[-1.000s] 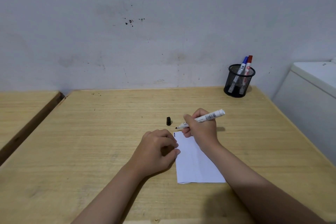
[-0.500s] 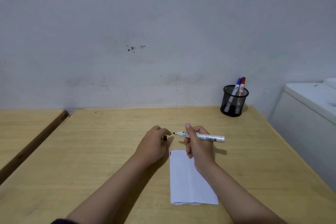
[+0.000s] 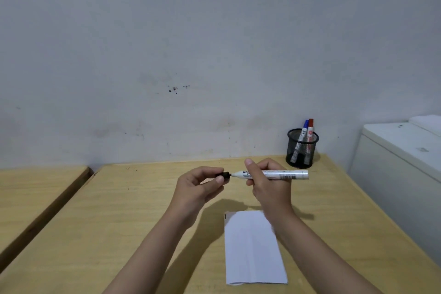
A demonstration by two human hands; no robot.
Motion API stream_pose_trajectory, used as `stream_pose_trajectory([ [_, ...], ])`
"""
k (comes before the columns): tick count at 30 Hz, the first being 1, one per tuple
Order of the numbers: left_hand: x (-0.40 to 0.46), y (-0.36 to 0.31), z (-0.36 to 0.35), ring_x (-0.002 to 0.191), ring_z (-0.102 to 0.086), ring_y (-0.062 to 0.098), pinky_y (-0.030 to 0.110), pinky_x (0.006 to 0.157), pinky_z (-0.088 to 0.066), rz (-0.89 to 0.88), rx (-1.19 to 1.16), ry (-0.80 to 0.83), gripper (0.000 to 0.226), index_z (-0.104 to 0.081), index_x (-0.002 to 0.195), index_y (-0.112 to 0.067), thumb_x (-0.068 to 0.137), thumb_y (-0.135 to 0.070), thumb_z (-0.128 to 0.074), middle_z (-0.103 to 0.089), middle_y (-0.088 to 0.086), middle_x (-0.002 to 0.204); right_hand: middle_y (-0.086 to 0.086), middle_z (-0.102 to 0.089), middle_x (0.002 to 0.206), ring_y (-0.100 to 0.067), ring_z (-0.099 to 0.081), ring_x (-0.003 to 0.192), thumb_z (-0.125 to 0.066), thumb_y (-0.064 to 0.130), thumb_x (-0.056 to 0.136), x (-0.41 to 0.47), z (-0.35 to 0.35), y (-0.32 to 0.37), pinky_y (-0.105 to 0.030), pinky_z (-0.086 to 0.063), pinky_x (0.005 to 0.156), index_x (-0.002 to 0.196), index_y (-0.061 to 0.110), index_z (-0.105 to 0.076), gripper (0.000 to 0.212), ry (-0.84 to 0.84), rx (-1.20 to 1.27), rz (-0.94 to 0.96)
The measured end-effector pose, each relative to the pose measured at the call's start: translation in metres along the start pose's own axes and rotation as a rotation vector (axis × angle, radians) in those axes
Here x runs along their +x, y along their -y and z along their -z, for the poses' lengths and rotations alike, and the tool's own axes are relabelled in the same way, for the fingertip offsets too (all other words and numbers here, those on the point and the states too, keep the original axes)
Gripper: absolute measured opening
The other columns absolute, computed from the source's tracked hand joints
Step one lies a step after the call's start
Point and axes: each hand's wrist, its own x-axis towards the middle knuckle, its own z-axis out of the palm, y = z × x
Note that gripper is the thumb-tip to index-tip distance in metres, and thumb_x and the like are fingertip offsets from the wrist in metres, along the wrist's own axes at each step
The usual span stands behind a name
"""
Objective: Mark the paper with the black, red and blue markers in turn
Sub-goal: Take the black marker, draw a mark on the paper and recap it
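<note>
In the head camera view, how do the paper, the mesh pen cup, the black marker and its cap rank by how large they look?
1. Paper, largest; it also lies nearest the camera.
2. Mesh pen cup, farthest away.
3. Black marker, long but thin.
4. Cap, smallest.

The right hand (image 3: 268, 184) covers the middle of the black marker (image 3: 284, 174). Its tip meets the cap (image 3: 224, 175); whether it is inside cannot be told. Both forearms run off the bottom edge
</note>
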Motion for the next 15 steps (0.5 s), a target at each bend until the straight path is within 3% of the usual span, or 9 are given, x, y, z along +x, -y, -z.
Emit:
stream_pose_trajectory([
  [8, -0.024, -0.016, -0.003, 0.080, -0.071, 0.017, 0.024, 0.078, -0.059, -0.066, -0.050, 0.061, 0.020, -0.074, 0.079, -0.012, 0.059, -0.013, -0.073, -0.076, 0.003, 0.078, 0.001, -0.044, 0.040, -0.014, -0.036, 0.038, -0.073, 0.018, 0.077, -0.014, -0.014, 0.023, -0.019, -0.030, 0.041, 0.050, 0.014, -0.044, 0.040, 0.093, -0.049, 0.055],
  [15, -0.045, -0.029, -0.008, 0.073, -0.069, 0.016, 0.019, 0.070, -0.054, -0.353, 0.032, -0.015, 0.012, -0.073, 0.077, -0.011, 0.065, -0.010, -0.072, -0.076, 0.000, 0.073, -0.004, -0.032, 0.042, -0.015, -0.025, 0.035, -0.064, -0.002, 0.082, -0.027, -0.028, 0.043, -0.019, -0.024, 0.038, 0.055, 0.011, -0.037, 0.040, 0.117, 0.135, 0.008],
])
